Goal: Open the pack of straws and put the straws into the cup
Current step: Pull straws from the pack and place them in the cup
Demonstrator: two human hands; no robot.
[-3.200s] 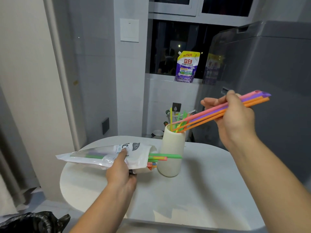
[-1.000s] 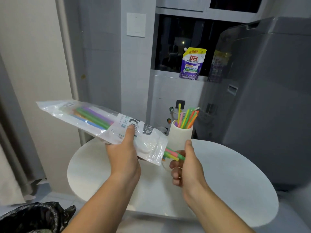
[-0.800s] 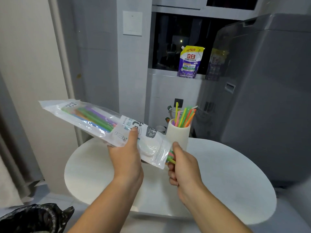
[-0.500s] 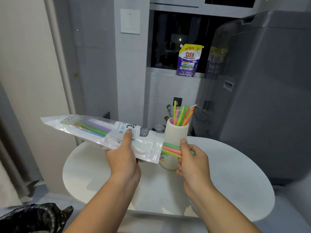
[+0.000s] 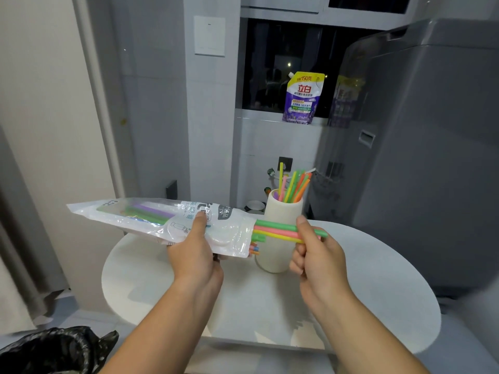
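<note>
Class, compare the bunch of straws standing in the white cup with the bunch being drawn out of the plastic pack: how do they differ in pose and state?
The colourful plastic straws in the tall white cup stand nearly upright and fan out; the bright straws pinched in the right hand lie roughly level and bundled. The cup straws are touched by no hand; the pulled ones are gripped by the right hand, their far ends inside the clear plastic pack held in the left hand. Both bunches share the same mixed bright colours.

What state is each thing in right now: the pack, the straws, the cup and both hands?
pack of straws: open at its right end, held level above the table, straws still inside.
pulled straws: partly out of the pack, pinched by the right hand.
cup: upright on the table, several straws standing in it.
left hand: grip closed on the pack.
right hand: grip closed on the pulled straws.
</note>
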